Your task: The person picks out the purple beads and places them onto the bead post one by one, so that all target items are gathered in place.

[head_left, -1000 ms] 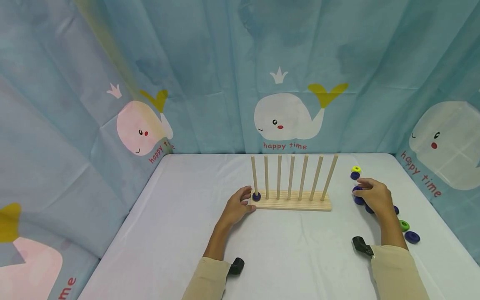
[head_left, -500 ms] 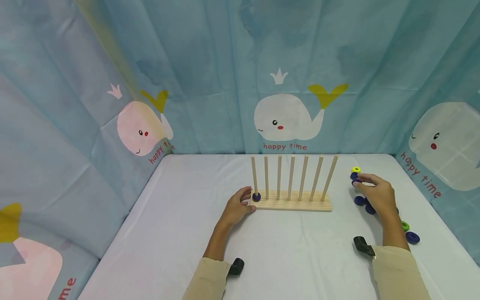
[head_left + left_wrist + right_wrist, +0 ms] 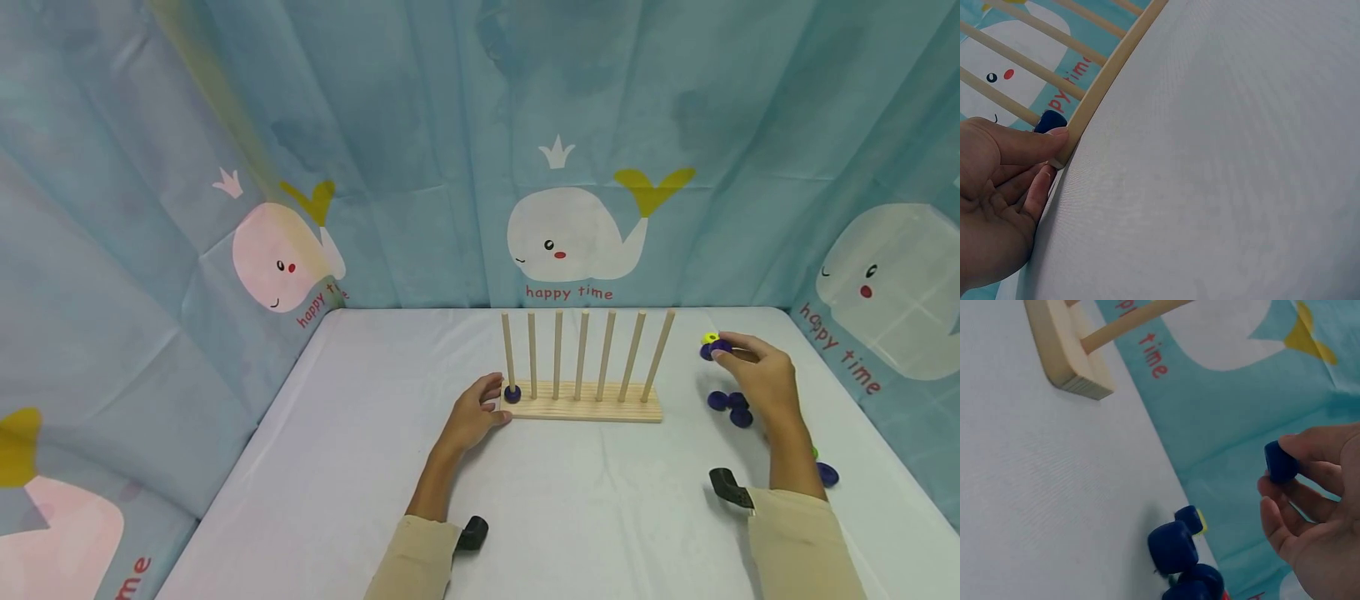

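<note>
My left hand grips the left end of a wooden peg board, thumb at the front edge. The board carries a row of several upright pegs. A dark blue ring sits at the foot of the leftmost peg; part of it shows above the thumb in the left wrist view. My right hand pinches another dark blue ring between thumb and fingers, raised above the table in the right wrist view. In the head view it overlaps a yellow ring and a blue ring at the back right.
Several dark blue rings lie clustered below the right hand on the white tablecloth. A further blue ring and a partly hidden green ring lie by the right forearm. A whale-print curtain hangs behind the table.
My right hand has picked up a blue ring from the cluster and moved it back and up, toward the yellow ring. The left hand and the peg board have stayed still.
</note>
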A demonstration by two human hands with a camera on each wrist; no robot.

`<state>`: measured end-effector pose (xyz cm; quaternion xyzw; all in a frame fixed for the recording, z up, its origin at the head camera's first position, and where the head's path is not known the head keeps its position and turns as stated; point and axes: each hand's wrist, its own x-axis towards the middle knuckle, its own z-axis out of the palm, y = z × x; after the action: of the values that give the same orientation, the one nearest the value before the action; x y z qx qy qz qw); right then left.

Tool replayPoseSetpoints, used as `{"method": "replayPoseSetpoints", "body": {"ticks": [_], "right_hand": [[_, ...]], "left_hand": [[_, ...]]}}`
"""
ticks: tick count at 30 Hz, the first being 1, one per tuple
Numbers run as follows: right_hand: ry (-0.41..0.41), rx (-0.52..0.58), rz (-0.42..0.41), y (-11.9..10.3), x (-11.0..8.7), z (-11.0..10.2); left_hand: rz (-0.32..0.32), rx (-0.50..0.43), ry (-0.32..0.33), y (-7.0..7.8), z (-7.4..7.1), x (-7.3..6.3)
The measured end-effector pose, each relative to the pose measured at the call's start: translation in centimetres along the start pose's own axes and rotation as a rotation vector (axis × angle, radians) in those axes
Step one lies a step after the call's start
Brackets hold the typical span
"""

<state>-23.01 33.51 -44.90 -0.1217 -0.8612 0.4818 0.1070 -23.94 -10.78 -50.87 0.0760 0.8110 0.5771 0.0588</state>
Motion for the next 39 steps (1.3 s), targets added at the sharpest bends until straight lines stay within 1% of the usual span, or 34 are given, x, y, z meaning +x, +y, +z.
{"method": "replayPoseSetpoints", "body": {"ticks": [10,12,17,19,27,34,39], "right_hand": [[0.058,-0.021,-0.078,-2.4,-0.9,-0.7],[0.076,-0.029,-0.095,-2.8,-1.0,-0.8],[0.120,-0.057,-0.143,-3.7,-1.2,-1.0],[0.134,-0.051,-0.163,-4.1,-1.3,-1.1],[0.161,-0.008,-0.210,-6.0,-2.2,-1.3],[0.181,0.027,-0.307,-7.2,-2.9,-1.3],[0.177,0.021,-0.344,-8.0,-3.3,-1.1]], "left_hand": [[-0.013,0.014,0.001,0.2,0.0,0.0],[-0.006,0.014,-0.004,0.2,0.0,-0.1],[-0.007,-0.018,-0.016,0.2,-0.2,-0.2],[-0.016,-0.033,-0.017,0.2,-0.3,-0.2],[-0.007,-0.033,-0.011,0.2,-0.2,-0.2],[-0.013,-0.030,-0.011,0.4,-0.2,-0.3],[-0.018,-0.030,-0.013,0.5,-0.2,-0.3]]}}
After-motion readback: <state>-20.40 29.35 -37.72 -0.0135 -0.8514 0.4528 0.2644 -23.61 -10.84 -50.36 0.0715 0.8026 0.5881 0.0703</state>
